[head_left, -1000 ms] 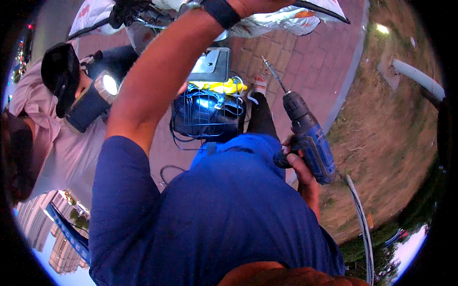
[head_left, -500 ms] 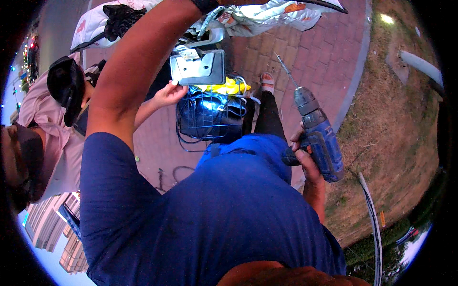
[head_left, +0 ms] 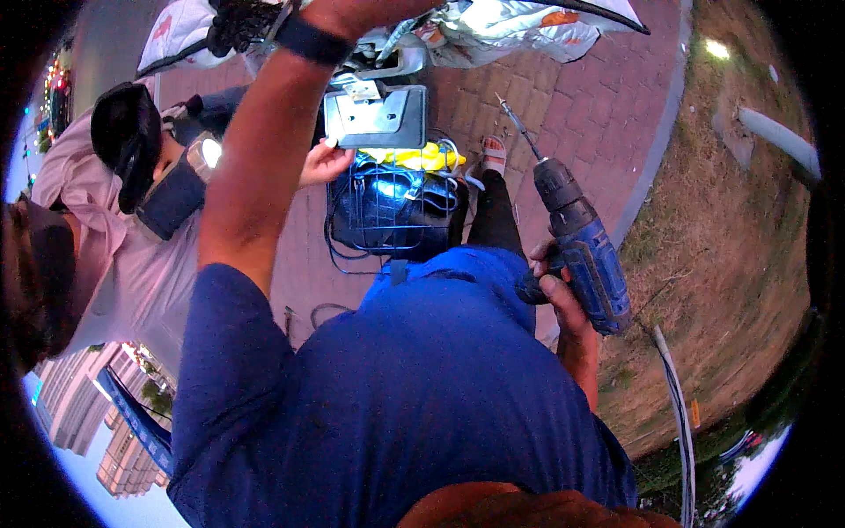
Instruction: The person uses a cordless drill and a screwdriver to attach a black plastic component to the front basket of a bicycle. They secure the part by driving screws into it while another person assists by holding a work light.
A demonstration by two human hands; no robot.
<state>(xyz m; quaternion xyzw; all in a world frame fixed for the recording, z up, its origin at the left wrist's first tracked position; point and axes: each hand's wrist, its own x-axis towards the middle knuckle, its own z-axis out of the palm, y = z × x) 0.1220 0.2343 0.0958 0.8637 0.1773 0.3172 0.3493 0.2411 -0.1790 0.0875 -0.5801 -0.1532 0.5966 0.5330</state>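
Observation:
My right hand [head_left: 563,295] is wrapped round the grip of a blue and black cordless drill [head_left: 591,264], held to my right. Its long drill bit [head_left: 519,128] points up and away from me. My left arm reaches up and forward, a dark band at the wrist. Of my left hand [head_left: 361,12] only part shows at the upper edge, and its fingers are out of sight. Below it is a flat grey rectangular plate [head_left: 378,119] with a small metal bracket [head_left: 363,90]. A co-worker's hand [head_left: 326,164] touches the plate's lower left corner.
Close on my left is a person in a pale shirt [head_left: 132,282], with a lit flashlight [head_left: 209,153] nearby. A wire basket [head_left: 396,220] holds a black bag and a yellow bundle [head_left: 422,157]. White quilted covers [head_left: 510,35] lie beyond. Paving borders dry grass [head_left: 722,246].
My left arm has swung rightward, bringing more of the hand and wristband into view. The co-worker's flashlight now shows. The drill stays in my right hand, shifted slightly left.

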